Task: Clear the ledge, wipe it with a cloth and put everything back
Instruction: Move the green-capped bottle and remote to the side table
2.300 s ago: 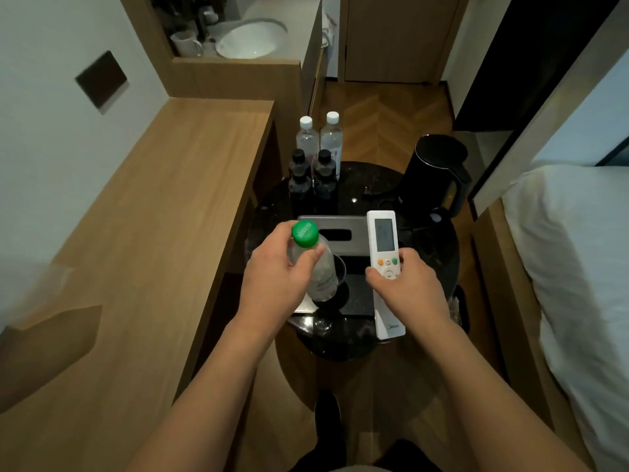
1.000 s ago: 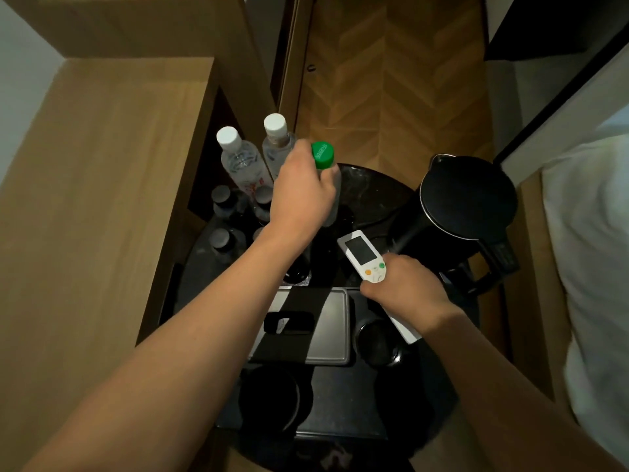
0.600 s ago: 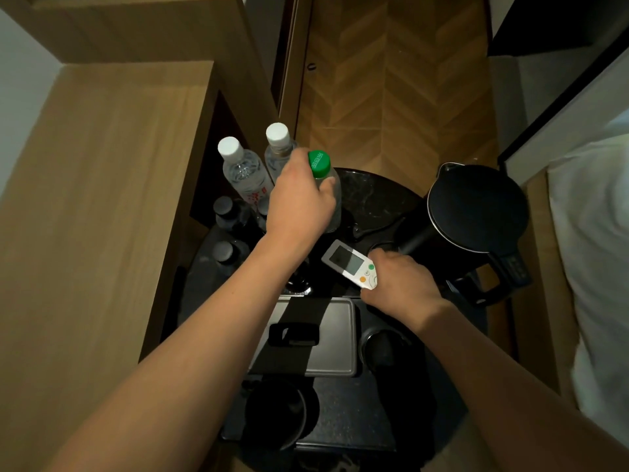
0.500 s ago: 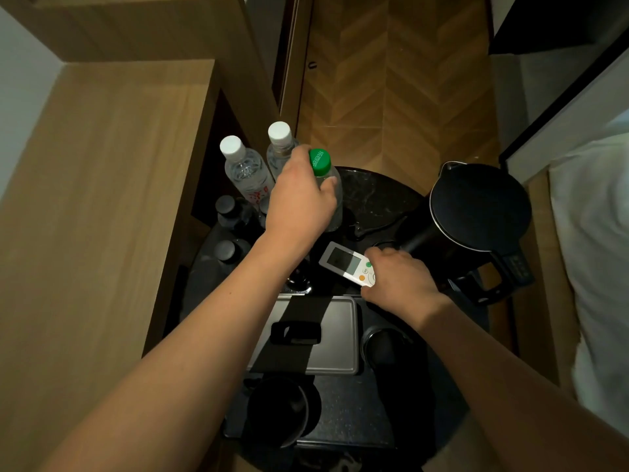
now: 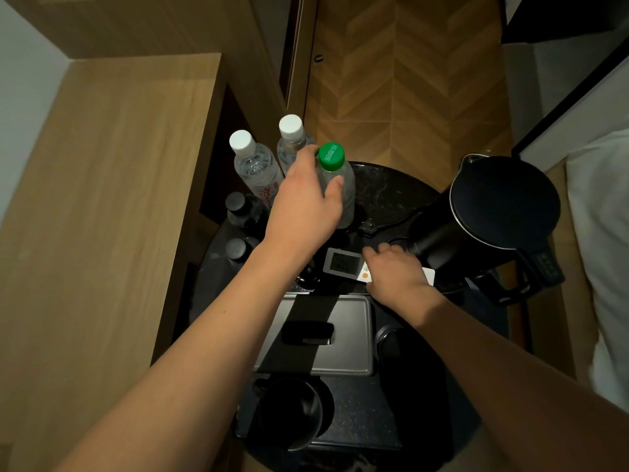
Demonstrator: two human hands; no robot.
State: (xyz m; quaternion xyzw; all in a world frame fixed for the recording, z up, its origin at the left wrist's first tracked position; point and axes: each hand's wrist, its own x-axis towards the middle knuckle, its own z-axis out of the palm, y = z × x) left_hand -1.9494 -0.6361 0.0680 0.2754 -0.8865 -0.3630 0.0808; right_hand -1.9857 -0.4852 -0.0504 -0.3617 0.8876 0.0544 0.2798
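Observation:
The clear bottle with a green cap [image 5: 343,194] stands upright on the round black table [image 5: 391,192], and my left hand [image 5: 303,206] grips it from the left just below the cap. A white remote [image 5: 342,265] lies flat on the table between that bottle and the kettle. My right hand [image 5: 396,277] covers the remote's middle and holds it across its width. The wooden ledge [image 5: 119,199] runs along the left with nothing on the part in view.
A black kettle [image 5: 493,212] stands at the table's right. Two white-capped water bottles [image 5: 253,165] and dark-capped bottles [image 5: 238,206] crowd its left side. A grey tissue box [image 5: 347,335] and black cups [image 5: 292,410] sit on a tray nearer me. A white bed [image 5: 599,233] lies right.
Both hands carried their things forward and down onto the table. The bottle now stands beside the white-capped bottles, and the remote turned flat beside the kettle.

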